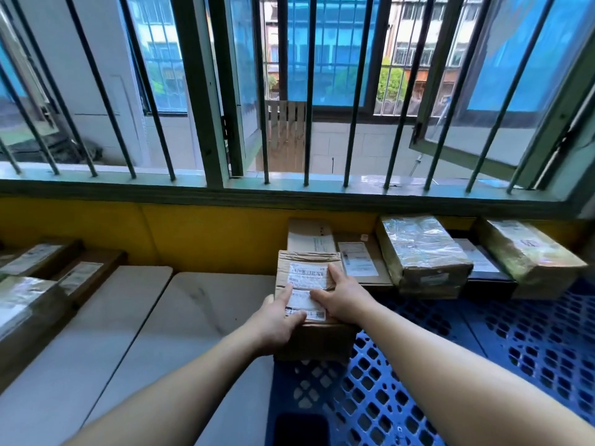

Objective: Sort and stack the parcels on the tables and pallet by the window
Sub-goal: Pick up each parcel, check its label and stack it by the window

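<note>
A brown cardboard parcel (306,265) with a white shipping label sits at the left edge of the blue plastic pallet (483,349). My left hand (277,320) grips its near left corner, thumb on top across the label. My right hand (344,294) lies on its top right side, fingers spread over the label and the edge. Behind it against the yellow wall stand a pale flat box (309,235), a flat brown parcel (360,262), a film-wrapped box (421,249), a dark flat parcel (483,265) and a taped box (528,252).
Two grey folding tables (135,317) lie left of the pallet, with several parcels (35,284) stacked at their far left. A barred window (289,91) runs above the yellow wall. A dark flat object (301,429) lies at the pallet's near edge.
</note>
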The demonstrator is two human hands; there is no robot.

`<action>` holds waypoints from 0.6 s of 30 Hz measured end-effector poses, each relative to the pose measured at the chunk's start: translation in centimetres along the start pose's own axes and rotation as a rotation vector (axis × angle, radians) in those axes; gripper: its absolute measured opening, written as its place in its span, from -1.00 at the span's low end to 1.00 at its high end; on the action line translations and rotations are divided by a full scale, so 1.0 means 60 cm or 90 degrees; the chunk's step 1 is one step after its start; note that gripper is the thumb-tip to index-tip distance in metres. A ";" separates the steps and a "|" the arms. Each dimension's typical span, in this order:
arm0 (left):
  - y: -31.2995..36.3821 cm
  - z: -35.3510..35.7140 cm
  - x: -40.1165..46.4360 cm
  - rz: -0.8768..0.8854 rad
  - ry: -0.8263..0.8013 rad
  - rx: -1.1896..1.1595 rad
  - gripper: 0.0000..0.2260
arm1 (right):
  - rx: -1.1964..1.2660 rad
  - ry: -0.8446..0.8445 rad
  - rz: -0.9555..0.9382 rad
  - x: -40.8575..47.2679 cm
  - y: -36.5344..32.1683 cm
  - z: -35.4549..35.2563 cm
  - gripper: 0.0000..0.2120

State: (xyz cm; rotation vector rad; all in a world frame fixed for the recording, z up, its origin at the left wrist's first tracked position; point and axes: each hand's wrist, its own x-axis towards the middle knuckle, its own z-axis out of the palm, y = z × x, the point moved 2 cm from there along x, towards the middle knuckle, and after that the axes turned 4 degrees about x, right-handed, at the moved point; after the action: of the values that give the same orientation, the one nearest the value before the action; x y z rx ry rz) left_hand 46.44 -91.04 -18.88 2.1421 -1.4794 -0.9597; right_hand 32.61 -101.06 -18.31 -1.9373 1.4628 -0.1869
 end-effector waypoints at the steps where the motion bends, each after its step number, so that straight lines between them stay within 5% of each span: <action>1: 0.000 -0.004 0.000 -0.001 -0.006 0.003 -0.35 | 0.001 -0.002 0.002 0.001 -0.001 0.001 -0.18; 7: 0.008 -0.051 -0.026 0.016 -0.035 0.015 -0.40 | -0.064 0.007 -0.005 -0.009 -0.028 -0.020 -0.18; 18: -0.083 -0.244 -0.166 -0.019 0.135 0.253 -0.34 | -0.093 0.091 -0.173 -0.083 -0.264 0.004 -0.24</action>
State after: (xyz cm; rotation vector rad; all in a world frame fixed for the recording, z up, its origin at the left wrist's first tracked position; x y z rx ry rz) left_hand 57.96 -81.14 -8.49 2.4531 -1.6385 -0.4522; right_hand 43.51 -94.52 -7.62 -2.2808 1.3277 -0.3570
